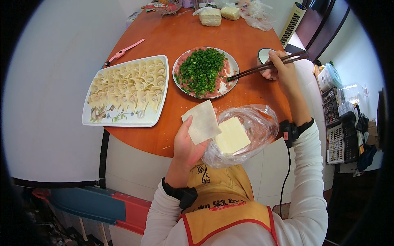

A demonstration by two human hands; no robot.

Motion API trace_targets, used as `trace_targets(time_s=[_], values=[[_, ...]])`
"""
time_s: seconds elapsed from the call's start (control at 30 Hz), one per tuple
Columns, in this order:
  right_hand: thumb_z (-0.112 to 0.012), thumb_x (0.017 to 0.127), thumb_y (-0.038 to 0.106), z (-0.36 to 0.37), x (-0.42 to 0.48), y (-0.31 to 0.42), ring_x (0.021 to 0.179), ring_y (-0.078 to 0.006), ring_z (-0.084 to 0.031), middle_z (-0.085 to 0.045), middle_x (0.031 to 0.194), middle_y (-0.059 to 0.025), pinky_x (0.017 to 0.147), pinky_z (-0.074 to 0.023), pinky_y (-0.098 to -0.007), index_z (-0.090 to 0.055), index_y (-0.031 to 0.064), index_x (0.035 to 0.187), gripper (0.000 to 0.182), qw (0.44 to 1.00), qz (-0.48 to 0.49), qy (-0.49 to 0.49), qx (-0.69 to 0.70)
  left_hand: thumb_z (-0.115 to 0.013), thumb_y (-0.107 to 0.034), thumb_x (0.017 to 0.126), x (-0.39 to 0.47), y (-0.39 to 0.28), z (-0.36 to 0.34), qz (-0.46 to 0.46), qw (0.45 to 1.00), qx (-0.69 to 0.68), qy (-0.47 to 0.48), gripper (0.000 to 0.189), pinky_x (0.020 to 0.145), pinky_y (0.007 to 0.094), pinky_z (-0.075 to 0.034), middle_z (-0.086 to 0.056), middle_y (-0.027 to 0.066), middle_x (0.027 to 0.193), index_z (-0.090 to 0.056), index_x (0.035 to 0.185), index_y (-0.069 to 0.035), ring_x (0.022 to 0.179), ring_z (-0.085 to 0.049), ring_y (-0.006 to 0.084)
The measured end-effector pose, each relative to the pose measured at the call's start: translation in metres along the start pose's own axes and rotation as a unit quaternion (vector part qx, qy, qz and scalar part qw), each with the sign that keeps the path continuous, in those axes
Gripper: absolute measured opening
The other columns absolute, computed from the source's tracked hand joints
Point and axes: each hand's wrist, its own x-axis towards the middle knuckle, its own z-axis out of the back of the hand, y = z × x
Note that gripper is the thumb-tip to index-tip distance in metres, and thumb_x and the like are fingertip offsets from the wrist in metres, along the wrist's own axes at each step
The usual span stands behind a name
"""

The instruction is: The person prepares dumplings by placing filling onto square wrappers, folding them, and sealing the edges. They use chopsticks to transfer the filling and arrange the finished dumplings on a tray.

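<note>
A square dough wrapper (201,123) lies flat across the palm of my left hand (187,140), with my thumb over its near edge. My right hand (280,68) grips a pair of dark chopsticks (258,70). Their tips touch the right side of a round plate (237,68) of minced pink meat (181,62) topped with chopped green onion (201,70). Just right of my left hand, a stack of wrappers (233,135) sits in an opened clear plastic bag (264,120). Folded wontons (129,83) stand in rows on a white floral tray (147,120).
Beside my right hand stands a small cup (264,54), partly hidden. A pink-banded watch (121,54) lies behind the tray. Bagged wrapper blocks (210,17) and plastic bags (255,15) occupy the table's far end. A black cable (284,178) hangs from my right wrist.
</note>
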Motion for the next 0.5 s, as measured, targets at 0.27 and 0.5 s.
trace_targets(time_s=[0.27, 0.5], values=[[-0.057, 0.093, 0.028, 0.018, -0.001, -0.004, 0.045, -0.0103, -0.057, -0.06, 0.061, -0.0054, 0.04, -0.0417, -0.0208, -0.052, 0.0078, 0.081, 0.024, 0.988, 0.029, -0.039, 0.148, -0.03, -0.026, 0.099, 0.002, -0.001, -0.012, -0.006, 1.0, 0.012, 0.026, 0.049, 0.11, 0.0456, -0.028, -0.042, 0.0225, 0.137, -0.034, 0.135, 0.006, 0.128, -0.04, 0.035], [-0.052, 0.095, 0.024, -0.022, -0.05, 0.041, 0.044, -0.0128, -0.054, -0.057, 0.063, -0.0086, 0.041, -0.0413, -0.0218, -0.05, 0.0054, 0.082, 0.023, 0.983, 0.055, -0.003, 0.178, -0.029, -0.03, 0.099, 0.01, -0.012, -0.041, -0.035, 0.998, -0.021, 0.041, 0.05, 0.11, 0.0482, -0.026, -0.042, 0.0205, 0.137, -0.034, 0.135, 0.005, 0.128, -0.039, 0.0337]])
